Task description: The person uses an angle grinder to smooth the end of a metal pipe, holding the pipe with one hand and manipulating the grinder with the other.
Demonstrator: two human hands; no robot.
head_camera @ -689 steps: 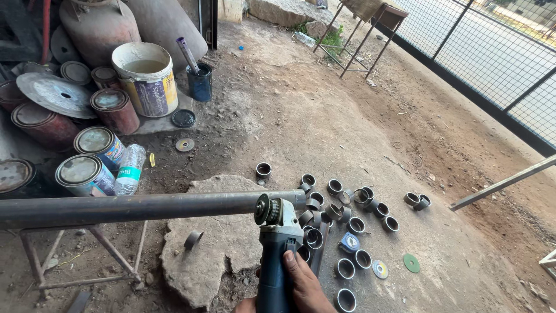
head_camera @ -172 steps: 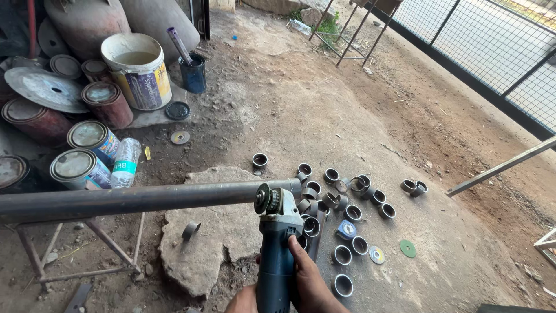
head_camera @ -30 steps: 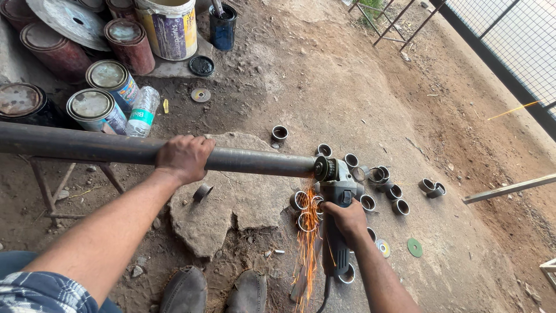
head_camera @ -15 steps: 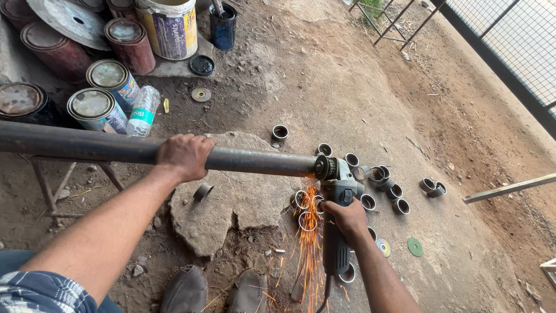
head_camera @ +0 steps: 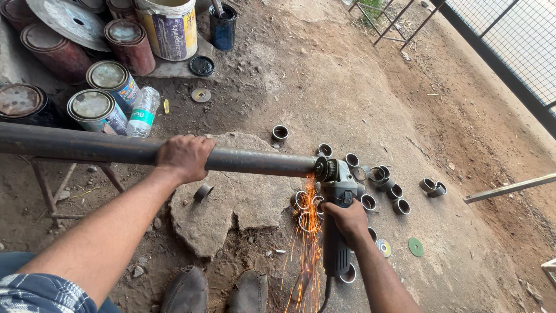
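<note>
Left hand (head_camera: 184, 157) still clamped on steel pipe (head_camera: 87, 148), right hand (head_camera: 346, 217) gripping angle grinder (head_camera: 336, 214), sparks (head_camera: 307, 255) now denser

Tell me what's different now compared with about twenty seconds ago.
The left hand has come in and gripped the steel pipe. The right hand has brought the angle grinder against the pipe's end, and sparks now fall from it. The cut pipe rings, paint cans and flat stone lie as before.
</note>
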